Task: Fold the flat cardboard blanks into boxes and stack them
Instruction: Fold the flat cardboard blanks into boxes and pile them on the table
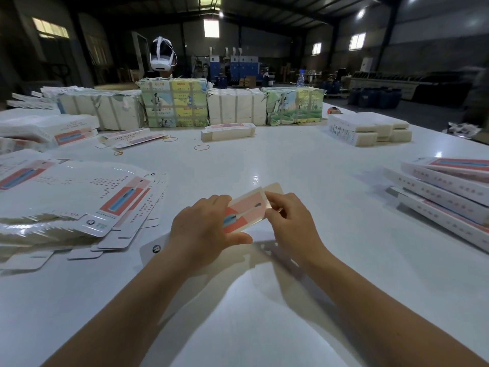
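- While both hands hold one blank [244, 209] just above the worktop [304, 165], the left hand [203, 226] grips its near end and the right hand [288, 218] pinches the far flap [274, 188].
- Risk, as judged: glossy card could slip or crease off its score line under uneven pressure.
- Hidden: the blank's underside and near end, behind the left hand; print is too blurred to read.
- Flat blanks [87, 205] lie left, finished boxes [444, 192] right, cut off at the edge.

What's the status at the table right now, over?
Left hand and right hand both grip one box blank, mid-fold. Flat blanks piled left, folded boxes stacked right. Nothing in the way.
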Action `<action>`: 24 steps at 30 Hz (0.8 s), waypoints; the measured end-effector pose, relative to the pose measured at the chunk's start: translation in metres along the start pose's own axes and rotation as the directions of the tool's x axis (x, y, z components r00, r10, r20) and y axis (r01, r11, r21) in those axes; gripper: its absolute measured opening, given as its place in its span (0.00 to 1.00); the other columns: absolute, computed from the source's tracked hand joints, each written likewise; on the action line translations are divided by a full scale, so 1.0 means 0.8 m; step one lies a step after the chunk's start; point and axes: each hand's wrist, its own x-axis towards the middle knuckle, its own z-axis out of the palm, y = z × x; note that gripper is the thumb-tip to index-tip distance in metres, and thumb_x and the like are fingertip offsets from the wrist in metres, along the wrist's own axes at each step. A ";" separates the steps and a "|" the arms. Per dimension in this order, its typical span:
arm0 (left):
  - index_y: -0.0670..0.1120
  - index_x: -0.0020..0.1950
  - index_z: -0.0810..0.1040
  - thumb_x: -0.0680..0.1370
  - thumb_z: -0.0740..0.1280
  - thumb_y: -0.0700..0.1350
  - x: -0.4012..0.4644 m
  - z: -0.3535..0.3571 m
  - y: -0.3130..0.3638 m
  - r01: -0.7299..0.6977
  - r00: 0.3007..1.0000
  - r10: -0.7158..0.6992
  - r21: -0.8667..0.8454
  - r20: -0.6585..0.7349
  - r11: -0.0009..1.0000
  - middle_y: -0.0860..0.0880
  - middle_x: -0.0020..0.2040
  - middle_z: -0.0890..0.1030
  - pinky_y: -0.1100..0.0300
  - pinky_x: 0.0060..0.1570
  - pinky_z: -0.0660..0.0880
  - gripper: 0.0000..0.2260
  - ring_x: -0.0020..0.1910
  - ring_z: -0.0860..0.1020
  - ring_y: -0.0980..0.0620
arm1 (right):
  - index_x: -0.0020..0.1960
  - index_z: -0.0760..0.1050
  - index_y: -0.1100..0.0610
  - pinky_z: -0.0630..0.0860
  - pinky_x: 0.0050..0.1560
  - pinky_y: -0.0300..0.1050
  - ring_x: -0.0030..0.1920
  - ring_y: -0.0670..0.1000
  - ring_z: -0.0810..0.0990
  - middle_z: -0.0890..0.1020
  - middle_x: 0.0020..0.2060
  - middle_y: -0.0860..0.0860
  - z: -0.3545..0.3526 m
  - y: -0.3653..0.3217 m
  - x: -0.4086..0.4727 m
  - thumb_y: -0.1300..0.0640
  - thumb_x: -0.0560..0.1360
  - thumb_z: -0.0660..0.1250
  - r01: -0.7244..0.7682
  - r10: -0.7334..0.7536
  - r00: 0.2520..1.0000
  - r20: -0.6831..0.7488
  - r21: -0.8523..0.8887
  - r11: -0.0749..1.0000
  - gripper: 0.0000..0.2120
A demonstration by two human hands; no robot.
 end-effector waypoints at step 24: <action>0.48 0.64 0.70 0.67 0.70 0.64 0.003 0.001 -0.010 -0.049 0.989 0.050 0.011 -0.142 0.999 0.51 0.52 0.77 0.55 0.43 0.75 0.32 0.48 0.75 0.49 | 0.52 0.81 0.55 0.74 0.40 0.35 0.37 0.45 0.78 0.81 0.33 0.44 0.008 -0.003 -0.009 0.49 0.82 0.56 0.139 -0.140 0.990 -0.030 -0.035 0.990 0.16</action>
